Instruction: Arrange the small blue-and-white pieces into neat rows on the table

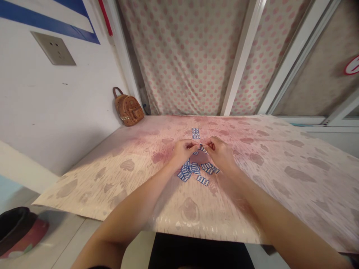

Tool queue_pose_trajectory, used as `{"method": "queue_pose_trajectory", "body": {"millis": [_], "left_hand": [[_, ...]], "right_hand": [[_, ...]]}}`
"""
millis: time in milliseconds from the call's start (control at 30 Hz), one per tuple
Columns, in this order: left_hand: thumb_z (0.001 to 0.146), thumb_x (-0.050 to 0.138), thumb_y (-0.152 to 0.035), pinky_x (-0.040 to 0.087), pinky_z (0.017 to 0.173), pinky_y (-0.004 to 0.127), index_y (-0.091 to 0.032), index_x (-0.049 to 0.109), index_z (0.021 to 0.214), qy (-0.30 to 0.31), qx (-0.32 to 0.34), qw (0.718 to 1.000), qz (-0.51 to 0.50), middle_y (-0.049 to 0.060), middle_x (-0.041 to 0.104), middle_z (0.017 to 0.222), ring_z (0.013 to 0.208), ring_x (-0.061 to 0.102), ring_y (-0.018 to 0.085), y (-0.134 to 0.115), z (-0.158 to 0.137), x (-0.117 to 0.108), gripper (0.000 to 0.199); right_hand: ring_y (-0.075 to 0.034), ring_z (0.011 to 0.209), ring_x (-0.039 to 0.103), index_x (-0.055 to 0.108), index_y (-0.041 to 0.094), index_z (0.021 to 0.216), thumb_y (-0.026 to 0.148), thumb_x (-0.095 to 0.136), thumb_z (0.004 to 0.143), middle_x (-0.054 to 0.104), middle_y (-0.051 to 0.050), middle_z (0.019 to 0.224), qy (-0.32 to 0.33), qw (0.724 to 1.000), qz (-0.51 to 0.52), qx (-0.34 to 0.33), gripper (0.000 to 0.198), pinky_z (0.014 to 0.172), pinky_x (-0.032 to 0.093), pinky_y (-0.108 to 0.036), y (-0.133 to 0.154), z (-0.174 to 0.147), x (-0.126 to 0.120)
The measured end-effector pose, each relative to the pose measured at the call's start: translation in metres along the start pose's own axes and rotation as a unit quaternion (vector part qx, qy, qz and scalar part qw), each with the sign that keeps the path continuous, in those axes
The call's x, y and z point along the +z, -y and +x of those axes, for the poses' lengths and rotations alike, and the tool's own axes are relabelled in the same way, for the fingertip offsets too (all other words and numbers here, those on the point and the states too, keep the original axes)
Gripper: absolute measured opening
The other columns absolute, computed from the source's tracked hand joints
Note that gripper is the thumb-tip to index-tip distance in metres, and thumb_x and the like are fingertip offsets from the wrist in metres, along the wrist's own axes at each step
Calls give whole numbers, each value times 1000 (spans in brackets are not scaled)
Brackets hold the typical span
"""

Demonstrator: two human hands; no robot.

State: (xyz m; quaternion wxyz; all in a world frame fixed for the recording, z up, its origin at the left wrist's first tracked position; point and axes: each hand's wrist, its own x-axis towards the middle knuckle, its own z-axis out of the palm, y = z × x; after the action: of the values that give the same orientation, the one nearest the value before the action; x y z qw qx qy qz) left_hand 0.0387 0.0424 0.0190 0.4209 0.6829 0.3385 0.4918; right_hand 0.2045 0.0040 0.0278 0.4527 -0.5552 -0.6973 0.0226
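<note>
My left hand [185, 149] and my right hand [221, 151] meet over the middle of the table, thumbs and fingertips pinched. Between them is a small blue-and-white strip [203, 149], partly covered by my fingers; it looks like a row of joined labels. Below my hands lies a loose pile of similar blue-edged pieces [186, 173], with more pieces [209, 168] to its right. One separate strip [202, 181] rests nearer to me. Beyond my fingertips, several pieces form a neat block [195, 133]. Their print is too small to read.
A patterned, glossy cloth covers the table [190, 209]. At its back left corner a small brown backpack [129, 109] leans against the wall. A dotted curtain [185, 59] hangs behind the table. On the floor at left stands a dark and red container [24, 233].
</note>
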Motion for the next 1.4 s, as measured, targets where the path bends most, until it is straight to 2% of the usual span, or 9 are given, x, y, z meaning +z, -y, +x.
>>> {"method": "queue_pose_trajectory", "body": {"millis": [333,433,567,833,1067,1267,1400], "left_hand": [[76,71,-30,49,62,23,-13,75,78,18,-12,999,-33,6,73,74,65,64,14,2,2,2,17],[75,72,-29,48,60,23,-13,74,76,-7,-31,998,-53,6,73,73,64,64,14,3,3,1,16],[74,73,-30,47,59,23,-12,75,78,-26,-59,995,-75,5,72,70,61,62,13,4,6,-3,18],[73,74,-35,45,60,22,-13,76,82,-21,-87,992,-93,4,72,71,60,59,11,-3,4,-6,24],[72,75,-33,46,62,22,-13,75,80,-21,-89,989,-118,4,71,70,61,59,11,-1,5,-6,22],[71,76,-35,46,61,23,-12,74,79,-21,-80,989,-120,4,71,69,60,59,11,-1,6,-6,24],[73,74,-32,47,62,23,-13,74,79,-35,-69,990,-114,5,72,71,62,61,12,-1,6,-6,20]], "right_hand": [[-17,68,54,56,21,75,25,56,85,59,-2,73,-1,1000,5,-14,11,64,40,-29,-1,0,1],[-20,81,59,60,21,90,27,60,85,61,-5,89,-8,999,22,-45,8,73,46,-32,-2,0,1],[-26,100,59,58,22,119,31,63,86,59,-11,111,23,994,-3,-105,35,87,47,-40,-2,0,0],[-28,99,59,63,25,119,34,58,90,60,-10,106,28,990,-55,-129,30,88,47,-44,-3,1,-3],[-27,99,59,65,24,115,32,59,90,59,-10,107,12,992,-23,-126,28,89,48,-42,-5,1,-2],[-26,97,61,67,25,111,32,58,89,63,-9,104,25,994,-14,-106,25,88,47,-43,-4,2,-2],[-22,87,63,65,22,108,33,62,85,67,-7,100,18,998,53,-26,25,82,48,-38,1,1,-1]]}}
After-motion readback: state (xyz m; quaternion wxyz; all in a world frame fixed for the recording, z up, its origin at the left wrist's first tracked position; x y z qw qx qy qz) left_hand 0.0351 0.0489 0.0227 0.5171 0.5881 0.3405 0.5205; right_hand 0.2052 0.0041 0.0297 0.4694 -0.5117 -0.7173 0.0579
